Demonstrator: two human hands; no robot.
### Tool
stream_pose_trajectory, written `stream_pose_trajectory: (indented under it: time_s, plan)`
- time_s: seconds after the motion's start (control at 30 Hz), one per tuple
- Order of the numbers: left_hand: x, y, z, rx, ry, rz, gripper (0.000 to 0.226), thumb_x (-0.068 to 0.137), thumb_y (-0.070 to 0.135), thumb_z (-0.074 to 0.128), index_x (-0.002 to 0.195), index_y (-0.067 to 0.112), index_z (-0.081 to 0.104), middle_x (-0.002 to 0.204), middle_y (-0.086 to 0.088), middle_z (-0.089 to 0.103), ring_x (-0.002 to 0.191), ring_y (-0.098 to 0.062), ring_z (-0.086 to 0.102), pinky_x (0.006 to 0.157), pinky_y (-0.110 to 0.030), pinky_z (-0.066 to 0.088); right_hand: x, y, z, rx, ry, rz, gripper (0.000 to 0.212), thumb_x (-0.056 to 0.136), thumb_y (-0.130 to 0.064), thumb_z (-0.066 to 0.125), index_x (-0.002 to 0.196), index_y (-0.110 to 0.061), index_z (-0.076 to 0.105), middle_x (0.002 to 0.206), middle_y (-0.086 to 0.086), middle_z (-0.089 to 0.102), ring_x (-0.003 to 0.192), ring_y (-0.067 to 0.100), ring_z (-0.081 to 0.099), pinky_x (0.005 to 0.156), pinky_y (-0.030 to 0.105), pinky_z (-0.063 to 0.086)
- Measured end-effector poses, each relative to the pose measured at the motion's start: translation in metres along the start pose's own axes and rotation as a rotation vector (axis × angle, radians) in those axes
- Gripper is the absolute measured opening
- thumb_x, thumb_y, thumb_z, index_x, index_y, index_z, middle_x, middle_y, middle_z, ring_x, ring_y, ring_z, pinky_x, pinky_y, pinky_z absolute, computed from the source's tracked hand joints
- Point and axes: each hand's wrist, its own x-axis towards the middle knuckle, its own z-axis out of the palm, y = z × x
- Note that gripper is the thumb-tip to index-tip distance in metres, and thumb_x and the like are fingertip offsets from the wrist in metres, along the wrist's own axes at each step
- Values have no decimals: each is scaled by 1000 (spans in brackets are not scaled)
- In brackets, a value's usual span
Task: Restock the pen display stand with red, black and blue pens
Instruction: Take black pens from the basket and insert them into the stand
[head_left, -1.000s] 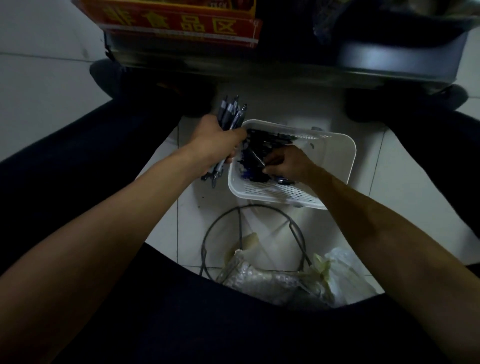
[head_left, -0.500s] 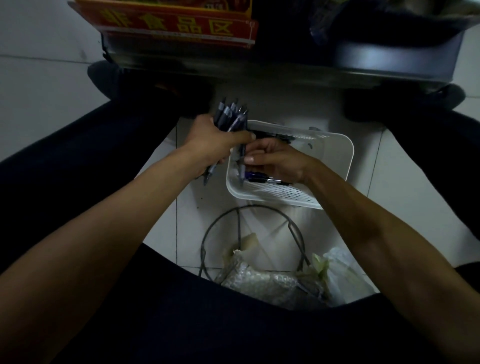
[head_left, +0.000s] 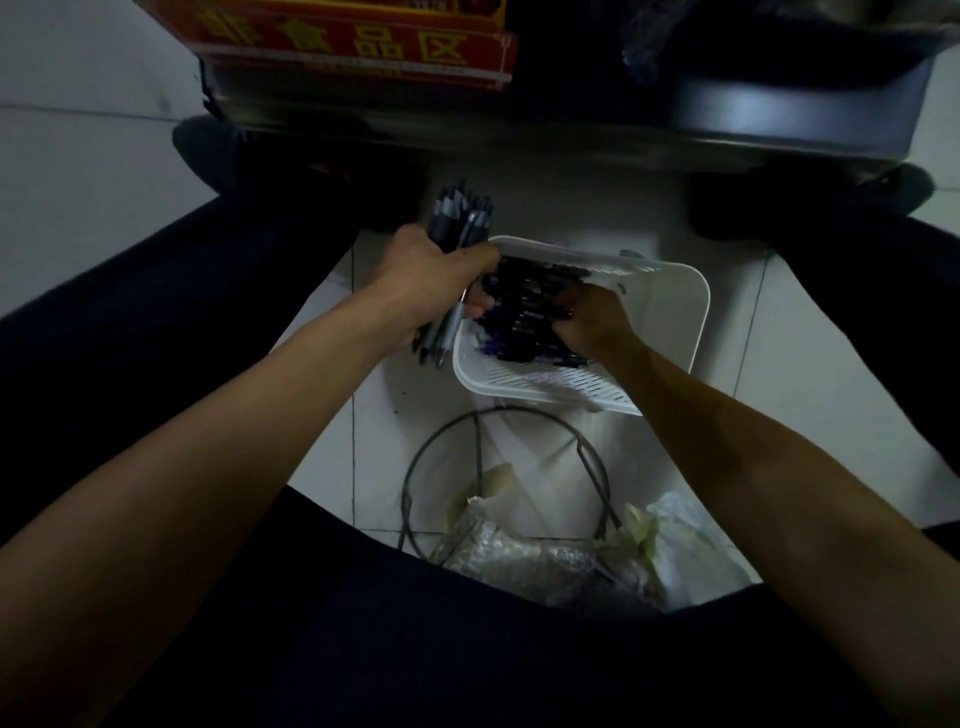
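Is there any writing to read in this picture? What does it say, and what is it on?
"非食品区": large yellow characters on the red sign at the top of the view; their tops are partly cut off.
Thin line of small print under those characters, on the same sign: too small to read.
Pens in the left hand and in the white basket: too dark and blurred to show any print.

Dim light lies over pale floor tiles (head_left: 78, 171). At 12 o'clock a red sign (head_left: 353, 47) with yellow characters sits above a dark metal shelf (head_left: 779, 119); crumpled plastic (head_left: 519, 556) lies at 6 o'clock.
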Motion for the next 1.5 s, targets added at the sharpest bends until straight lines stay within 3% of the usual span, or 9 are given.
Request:
stream_pose_trajectory:
  time_s: [0.1,0.33,0.53,0.73,0.9,1.03,1.23,1.37,1.5]
  plan:
    - [-3,0,1,-5,-38,-29,10,91,9,65,90,-1,66,71,-13,69,64,-24,73,64,-36,63,0,8,13,-68,-19,-20,32,84,-9,64,115,-6,71,119,18,67,110,35,62,90,29,49]
    - [-2,2,-3,87,-14,3,7,92,8,63,86,5,65,62,-6,64,45,-11,59,48,-23,52,3,8,20,-100,7,14,26,84,-6,65,110,-5,69,118,19,64,109,38,63,95,38,53]
    - [1,-2,-3,112,28,12,10,89,8,68,81,7,62,56,-2,59,38,-7,53,43,-21,47,2,8,18,-71,-39,-53,19,81,-5,66,99,-1,71,106,18,69,100,35,65,82,31,51]
    - [6,-5,-7,194,64,38,17,81,15,79,79,17,62,66,-2,62,42,-4,53,43,-19,44,-19,-4,-1,256,-151,-130,15,83,-18,78,90,-6,72,82,2,68,69,9,61,66,22,44]
    - [6,-6,-6,202,71,44,25,73,20,88,80,20,64,68,4,64,50,-4,57,48,-20,46,-30,-15,2,802,-236,-144,20,81,8,74,81,-11,68,75,8,68,69,16,66,70,31,58]
    - [4,-4,-6,160,58,84,27,71,18,89,78,23,63,67,9,64,47,2,58,50,-20,47,-38,-37,3,1116,-329,-93,26,87,16,61,82,-9,63,67,3,60,65,11,67,70,28,61]
    - [4,-3,-8,149,105,82,50,60,29,95,101,16,69,86,5,71,77,-8,69,62,-23,53,-42,-64,1,1298,-522,-200,40,90,18,53,73,-14,70,61,-1,66,64,16,67,63,25,57]
    - [2,-2,-7,150,119,67,20,73,22,86,83,23,68,74,8,69,60,0,64,56,-18,50,-44,-75,0,1419,-670,-230,36,89,16,50,78,-9,74,69,7,68,61,17,63,61,24,52]
    - [2,-2,-8,143,177,12,13,79,23,76,73,21,64,64,3,61,56,-9,59,53,-20,44,-40,-75,-1,1407,-684,-148,22,88,4,58,84,-9,75,75,10,70,66,19,65,64,26,53]
